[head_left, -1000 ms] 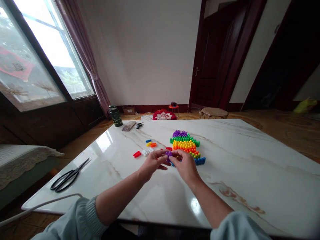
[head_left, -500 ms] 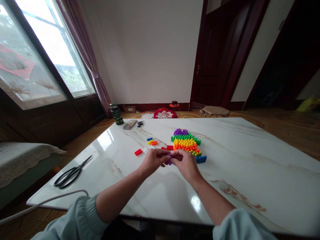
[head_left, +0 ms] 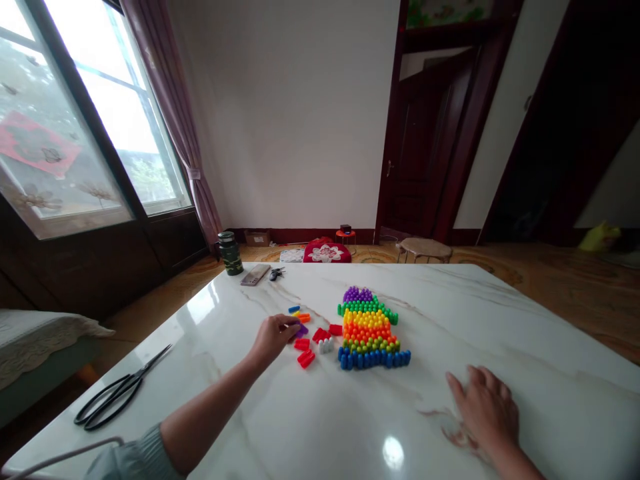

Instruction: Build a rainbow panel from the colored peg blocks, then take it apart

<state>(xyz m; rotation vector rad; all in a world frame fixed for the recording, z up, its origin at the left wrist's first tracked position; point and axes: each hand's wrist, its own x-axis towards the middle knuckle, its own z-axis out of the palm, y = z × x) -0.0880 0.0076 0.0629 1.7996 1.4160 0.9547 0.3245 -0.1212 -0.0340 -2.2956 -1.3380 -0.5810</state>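
My left hand (head_left: pixel 273 340) pinches a small purple plastic piece (head_left: pixel 302 330) between thumb and fingers, low over the table among loose pieces. Close beside it are red pieces (head_left: pixel 306 359), a white piece (head_left: pixel 326 345), an orange piece (head_left: pixel 304 318) and a blue piece (head_left: pixel 294 309). To the right of these stands a block of knobbly beads (head_left: pixel 370 333) in coloured rows: purple, green, yellow, orange, olive and blue. My right hand (head_left: pixel 487 410) is off to the right, palm down over the tabletop, fingers spread and holding nothing.
Black-handled scissors (head_left: pixel 117 393) lie on the left of the white marbled table (head_left: pixel 280 420). Toward the far left edge are a camouflage flask (head_left: pixel 230 255), a phone (head_left: pixel 255 275) and keys (head_left: pixel 276 273). A pale cable (head_left: pixel 65 457) crosses the near left corner.
My hands have come apart from around the purple piece. The left moved left with it to the loose pieces; the right swung away right and opened. The camera view has tilted up.
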